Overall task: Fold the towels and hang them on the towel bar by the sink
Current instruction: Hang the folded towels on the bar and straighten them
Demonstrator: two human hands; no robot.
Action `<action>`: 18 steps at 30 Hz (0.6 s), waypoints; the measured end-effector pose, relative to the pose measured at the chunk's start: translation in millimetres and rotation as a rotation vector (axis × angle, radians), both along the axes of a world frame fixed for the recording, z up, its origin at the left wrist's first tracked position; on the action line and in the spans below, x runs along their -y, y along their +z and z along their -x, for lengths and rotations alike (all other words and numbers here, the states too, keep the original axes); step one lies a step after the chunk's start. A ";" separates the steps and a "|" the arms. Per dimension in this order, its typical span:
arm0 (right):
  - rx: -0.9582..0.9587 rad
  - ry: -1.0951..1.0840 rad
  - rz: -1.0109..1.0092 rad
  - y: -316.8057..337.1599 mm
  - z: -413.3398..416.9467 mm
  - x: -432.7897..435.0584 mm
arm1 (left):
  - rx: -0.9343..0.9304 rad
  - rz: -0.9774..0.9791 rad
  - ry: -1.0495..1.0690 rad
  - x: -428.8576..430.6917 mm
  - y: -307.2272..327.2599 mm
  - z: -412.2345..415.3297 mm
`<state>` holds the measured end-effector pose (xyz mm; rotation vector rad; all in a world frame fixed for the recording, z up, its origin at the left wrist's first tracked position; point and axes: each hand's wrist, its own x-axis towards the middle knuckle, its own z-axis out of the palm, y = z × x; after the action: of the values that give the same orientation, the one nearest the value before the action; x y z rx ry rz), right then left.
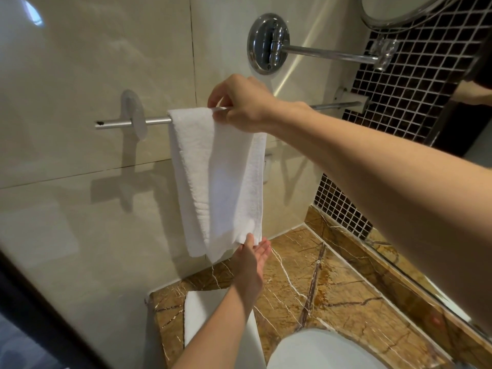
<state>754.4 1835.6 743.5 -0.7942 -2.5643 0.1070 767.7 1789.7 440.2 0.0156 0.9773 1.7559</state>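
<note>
My right hand point(247, 105) is up at the bar point(154, 120). Its fingers are curled round the top of the towel point(213, 169), right where the towel goes over the bar, so this hand has a firm hold of it. My left hand point(251, 262) is down low at the bottom of the same towel. The thumb lies on the front of the bottom edge and the fingers reach out straight behind the corner, so it nips the edge between them. The towel is white and soft, with a fuzzy, bumpy look. It is folded into a long thin strip and hangs down over the bar. I can see two layers: one in front, and one behind that peeks out on the left side. The two bottom ends do not line up, and they slant a bit. A band of little ridges runs across the towel near the bottom. The whole strip hangs a bit crooked, leaning to the right as it goes down. The bar is a shiny metal rod on the pale wall point(80, 102), and the towel sits near the left post of it. Under my left arm lies the other towel point(202, 310), white and folded flat on the brown counter point(332, 275). Just beside it, at the bottom, is the white sink point(319, 352).
</note>
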 end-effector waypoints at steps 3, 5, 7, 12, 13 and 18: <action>-0.003 -0.001 -0.009 0.3 0.5 0.3 | -0.009 0.017 0.024 -1.7 -1.6 1.1; -0.001 0.000 -0.012 0.3 0.8 0.1 | 0.011 0.029 0.049 -2.6 -2.5 1.6; 0.002 -0.002 -0.013 -0.1 0.9 -0.6 | -0.014 0.033 0.035 -3.2 -2.9 1.0; 0.003 -0.002 -0.028 -0.6 0.8 -1.3 | -0.002 0.021 -0.151 -3.7 -0.5 2.6; 0.004 0.000 -0.031 -0.8 0.8 -1.3 | 0.019 0.024 -0.189 -4.2 1.5 5.0; 0.002 0.004 -0.037 -1.9 1.7 -4.1 | -0.045 0.134 -0.040 -11.1 -0.4 17.2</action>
<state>752.7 1839.7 741.5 -0.7753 -2.5627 0.0601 750.5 1800.8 439.8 -0.0104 1.1183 1.6568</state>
